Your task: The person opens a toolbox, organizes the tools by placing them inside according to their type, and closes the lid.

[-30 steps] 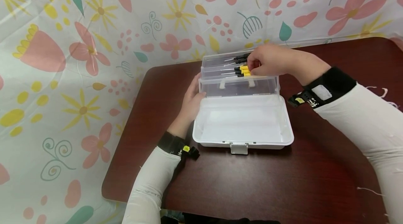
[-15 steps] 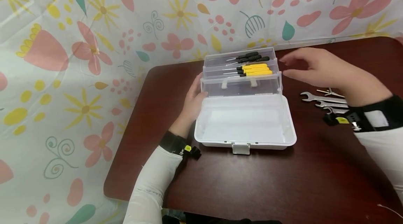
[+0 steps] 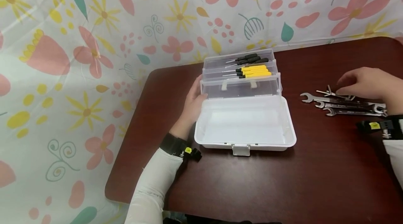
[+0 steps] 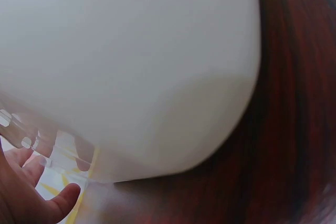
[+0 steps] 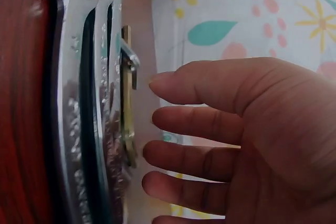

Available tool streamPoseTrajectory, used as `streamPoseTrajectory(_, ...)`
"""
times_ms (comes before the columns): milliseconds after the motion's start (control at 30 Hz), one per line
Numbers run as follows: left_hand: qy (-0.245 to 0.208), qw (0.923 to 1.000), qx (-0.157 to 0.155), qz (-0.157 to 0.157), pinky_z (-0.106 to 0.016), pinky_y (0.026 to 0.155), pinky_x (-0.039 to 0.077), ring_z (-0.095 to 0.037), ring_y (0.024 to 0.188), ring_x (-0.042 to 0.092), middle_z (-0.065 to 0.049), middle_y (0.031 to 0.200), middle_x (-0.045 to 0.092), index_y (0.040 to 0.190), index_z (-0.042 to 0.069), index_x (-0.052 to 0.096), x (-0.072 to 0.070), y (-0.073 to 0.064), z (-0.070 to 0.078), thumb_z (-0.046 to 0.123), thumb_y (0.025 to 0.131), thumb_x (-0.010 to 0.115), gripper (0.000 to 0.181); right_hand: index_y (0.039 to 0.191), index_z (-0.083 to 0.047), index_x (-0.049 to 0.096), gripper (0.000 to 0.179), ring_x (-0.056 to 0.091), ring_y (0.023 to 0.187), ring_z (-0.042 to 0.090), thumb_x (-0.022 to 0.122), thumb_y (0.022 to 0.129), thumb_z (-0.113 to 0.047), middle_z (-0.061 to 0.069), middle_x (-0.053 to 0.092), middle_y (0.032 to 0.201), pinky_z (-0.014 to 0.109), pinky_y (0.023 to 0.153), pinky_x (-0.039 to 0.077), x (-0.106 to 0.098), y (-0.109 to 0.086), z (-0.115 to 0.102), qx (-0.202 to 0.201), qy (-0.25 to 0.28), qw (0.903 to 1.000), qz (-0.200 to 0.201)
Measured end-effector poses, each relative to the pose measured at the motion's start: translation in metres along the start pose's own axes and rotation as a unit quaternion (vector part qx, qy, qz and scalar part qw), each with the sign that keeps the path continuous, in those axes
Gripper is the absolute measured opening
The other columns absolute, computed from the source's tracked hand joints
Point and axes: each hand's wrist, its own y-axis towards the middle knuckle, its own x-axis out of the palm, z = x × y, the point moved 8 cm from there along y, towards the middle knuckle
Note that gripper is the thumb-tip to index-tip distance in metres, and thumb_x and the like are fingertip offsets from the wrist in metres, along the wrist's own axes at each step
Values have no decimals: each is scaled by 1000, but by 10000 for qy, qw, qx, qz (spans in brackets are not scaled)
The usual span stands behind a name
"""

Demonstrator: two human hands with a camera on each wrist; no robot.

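Observation:
My left hand (image 3: pixel 191 106) grips the left end of the open toolbox (image 3: pixel 199 140), its thumb at the front of the clear lid section (image 3: pixel 239 89) and its fingers behind. Through the clear plastic, the left wrist view shows parts of those fingers. Over to the right, my right hand (image 3: pixel 366 83) hovers over several small hex keys (image 3: pixel 329 93), fingers apart and slightly bent, holding nothing. Several double-ended wrenches (image 3: pixel 355 113) lie bunched just in front of the keys. In the right wrist view, the fingertips point at a hex key (image 5: pixel 128 114) beside the wrenches.
Black-handled screwdrivers (image 3: pixel 247 58) fill the back clear tray, and yellow-handled screwdrivers (image 3: pixel 255 71) the one before it. The white bottom compartment (image 3: pixel 242 124) holds nothing. A latch (image 3: pixel 241 150) hangs at the front. Floral cloth (image 3: pixel 176 7) backs the dark table (image 3: pixel 248 189).
My right hand has left the yellow screwdrivers in the tray and moved right to the hex keys, uncovering the screwdriver handles and the wrenches. The left hand stays on the toolbox.

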Motion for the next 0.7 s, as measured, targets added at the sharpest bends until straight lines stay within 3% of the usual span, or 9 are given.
streamPoseTrajectory(167, 108, 9997, 201, -119, -78, 109, 31, -60, 141, 35, -29, 162, 35, 162, 8, 27, 1, -1, -4, -11, 95, 39, 71, 109, 7, 70, 43, 62, 81, 31, 75, 90, -32, 28, 70, 102, 41, 64, 47, 4, 1, 5, -16, 146, 9999, 17)
streamPoseTrajectory(267, 121, 9996, 230, -140, -76, 109, 33, -59, 141, 37, -28, 162, 35, 162, 6, 26, 2, 1, -4, -12, 95, 39, 70, 107, 5, 71, 39, 62, 82, 31, 76, 90, -30, 26, 71, 100, 43, 65, 49, 6, 0, 3, -64, 119, 9999, 26)
streamPoseTrajectory(333, 157, 9996, 191, -115, -68, 109, 39, -57, 140, 38, -26, 161, 37, 162, 6, 26, 3, 1, -3, -14, 95, 39, 70, 105, 2, 73, 36, 62, 82, 30, 76, 90, -30, 24, 72, 100, 43, 66, 49, 6, 0, 1, -66, 85, 9999, 50)
streamPoseTrajectory(433, 272, 9996, 69, -60, -46, 105, 48, -51, 139, 41, -24, 162, 38, 162, 6, 26, 3, 1, -3, -13, 96, 39, 70, 101, -2, 74, 30, 60, 81, 28, 76, 89, -30, 19, 73, 96, 42, 66, 48, 7, 0, -1, -76, 30, 10000, 47)
streamPoseTrajectory(533, 378, 9993, 40, -11, -35, 100, 48, -47, 138, 45, -24, 161, 39, 162, 8, 27, 2, 0, 1, -12, 96, 40, 71, 96, -6, 75, 22, 55, 75, 22, 76, 88, -26, 11, 71, 88, 37, 64, 43, 9, 1, -6, -160, -2, 9999, 8)
streamPoseTrajectory(633, 432, 9991, 37, 42, -40, 102, 48, -38, 135, 49, -25, 161, 40, 162, 9, 29, 0, -1, 3, -12, 96, 41, 71, 93, -8, 73, 14, 51, 73, 20, 73, 90, -22, 5, 68, 84, 36, 64, 41, 9, 3, -13, -288, 2, 9996, -5)
streamPoseTrajectory(700, 373, 9993, 43, 31, -50, 106, 46, -37, 134, 49, -26, 161, 39, 162, 8, 28, 1, -1, 3, -12, 95, 40, 71, 91, -9, 72, 10, 50, 73, 20, 72, 90, -19, 4, 66, 82, 36, 64, 40, 10, 2, -16, -375, 28, 9993, -9)
